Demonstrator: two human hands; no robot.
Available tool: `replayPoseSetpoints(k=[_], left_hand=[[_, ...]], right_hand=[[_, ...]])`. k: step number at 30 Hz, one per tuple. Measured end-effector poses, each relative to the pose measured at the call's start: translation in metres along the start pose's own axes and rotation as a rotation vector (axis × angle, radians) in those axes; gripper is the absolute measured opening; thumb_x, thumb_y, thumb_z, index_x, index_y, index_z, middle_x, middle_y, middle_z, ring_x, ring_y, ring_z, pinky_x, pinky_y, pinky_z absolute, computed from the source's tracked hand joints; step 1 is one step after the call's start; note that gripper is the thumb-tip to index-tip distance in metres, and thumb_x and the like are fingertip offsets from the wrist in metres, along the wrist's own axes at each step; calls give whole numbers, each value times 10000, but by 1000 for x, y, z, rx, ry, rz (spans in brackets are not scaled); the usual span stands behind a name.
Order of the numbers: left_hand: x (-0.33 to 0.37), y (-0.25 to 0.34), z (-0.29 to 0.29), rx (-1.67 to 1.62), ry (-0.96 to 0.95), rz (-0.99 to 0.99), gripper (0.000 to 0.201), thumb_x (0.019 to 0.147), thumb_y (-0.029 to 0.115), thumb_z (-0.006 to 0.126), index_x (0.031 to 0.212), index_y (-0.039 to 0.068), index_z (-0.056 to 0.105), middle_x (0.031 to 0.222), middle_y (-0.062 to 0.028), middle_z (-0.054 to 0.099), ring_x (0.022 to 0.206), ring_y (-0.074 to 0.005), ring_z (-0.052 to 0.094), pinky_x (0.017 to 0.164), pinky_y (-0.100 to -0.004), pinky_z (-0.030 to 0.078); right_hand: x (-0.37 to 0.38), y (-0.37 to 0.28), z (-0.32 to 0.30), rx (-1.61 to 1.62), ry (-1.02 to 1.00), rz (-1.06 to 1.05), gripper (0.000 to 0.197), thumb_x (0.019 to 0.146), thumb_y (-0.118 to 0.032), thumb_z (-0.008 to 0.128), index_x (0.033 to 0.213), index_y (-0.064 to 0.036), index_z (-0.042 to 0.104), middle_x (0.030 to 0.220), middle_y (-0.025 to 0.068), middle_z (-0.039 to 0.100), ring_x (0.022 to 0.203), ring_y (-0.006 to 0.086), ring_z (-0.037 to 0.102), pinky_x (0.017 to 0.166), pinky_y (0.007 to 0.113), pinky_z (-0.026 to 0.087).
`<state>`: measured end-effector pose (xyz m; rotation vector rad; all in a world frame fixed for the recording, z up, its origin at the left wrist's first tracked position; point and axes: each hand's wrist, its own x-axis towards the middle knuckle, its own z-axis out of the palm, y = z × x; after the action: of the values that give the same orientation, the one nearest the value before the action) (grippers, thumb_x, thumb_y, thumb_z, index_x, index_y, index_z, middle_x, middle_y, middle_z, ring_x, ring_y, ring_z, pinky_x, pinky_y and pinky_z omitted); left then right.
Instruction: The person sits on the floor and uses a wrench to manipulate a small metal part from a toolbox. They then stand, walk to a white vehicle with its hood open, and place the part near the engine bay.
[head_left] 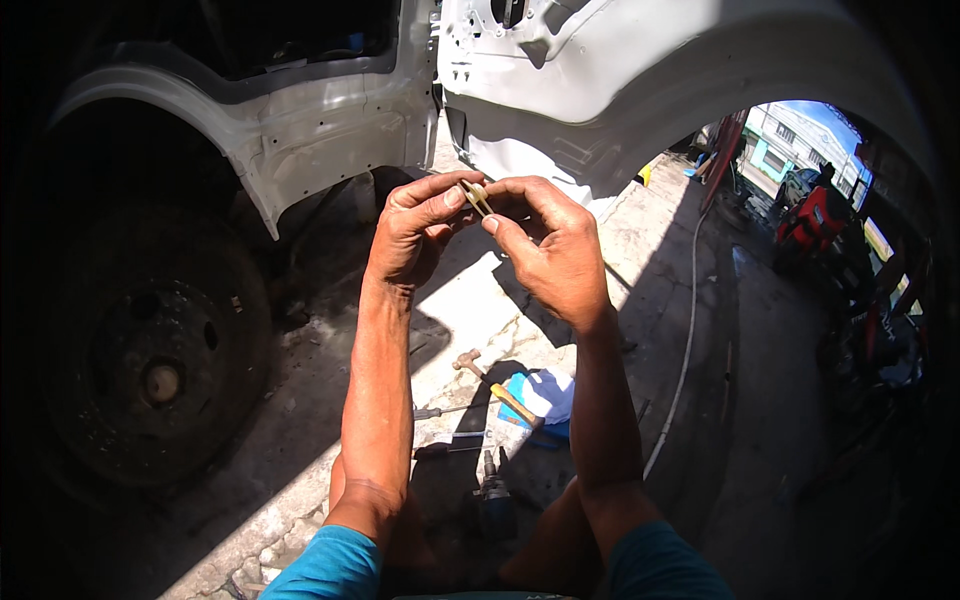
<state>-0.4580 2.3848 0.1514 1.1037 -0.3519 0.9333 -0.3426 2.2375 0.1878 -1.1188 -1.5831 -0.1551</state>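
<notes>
In front of the white vehicle body, both hands meet at a small flat metal piece, yellowish in the middle with a thin edge. My left hand pinches its upper end between thumb and fingers. From the other side, my right hand has its thumb and index finger at the lower end. Fingers cover part of the piece, so its exact kind is unclear. Close behind it hangs the lower edge of a white door panel.
A dark wheel stands at the left under a white fender. On the ground below my hands lie a hammer, a screwdriver, a power drill and a white cloth. A pale hose runs along the right.
</notes>
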Motion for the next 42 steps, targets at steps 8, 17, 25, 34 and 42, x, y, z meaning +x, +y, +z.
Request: replayPoseSetpoints(k=[8, 17, 25, 34, 42], left_hand=[[0, -8, -10, -48, 5, -13, 317, 933, 130, 687, 1183, -65, 674, 1042, -153, 730, 937, -207, 715, 871, -323, 582], [1, -7, -15, -148, -78, -22, 323, 952, 135, 646, 1192, -81, 650, 1066, -202, 718, 925, -253, 724, 856, -378, 600], [0, -5, -9, 54, 85, -22, 328, 921, 151, 646, 1150, -82, 670, 1025, -170, 723, 886, -215, 712, 823, -314, 582], [2, 3, -1, 242, 144, -80, 318, 894, 190, 715, 1103, -48, 729, 930, -90, 740, 854, -132, 678, 742, -251, 531], [3, -3, 2, 286, 154, -60, 290, 923, 166, 733, 1140, -27, 727, 962, -97, 744, 864, -145, 689, 770, -280, 556]], right_hand=[[0, -4, 17, -100, 110, -6, 231, 838, -32, 770, 1038, 16, 665, 975, 105, 675, 810, 147, 685, 712, 285, 550], [-3, 2, 34, -164, 189, -94, 201, 840, -32, 762, 1001, 15, 650, 933, 111, 655, 750, 174, 672, 661, 311, 539], [-3, 6, 35, -77, 205, -14, 192, 859, -41, 753, 1011, 17, 651, 891, 94, 679, 708, 127, 664, 638, 271, 544], [-1, 18, 25, 263, 113, 287, 184, 912, -52, 724, 1040, 55, 646, 842, 61, 679, 733, 84, 655, 645, 230, 563], [0, 25, 19, 489, 61, 339, 204, 930, -80, 712, 1080, 46, 652, 903, 74, 689, 752, 114, 678, 713, 275, 607]])
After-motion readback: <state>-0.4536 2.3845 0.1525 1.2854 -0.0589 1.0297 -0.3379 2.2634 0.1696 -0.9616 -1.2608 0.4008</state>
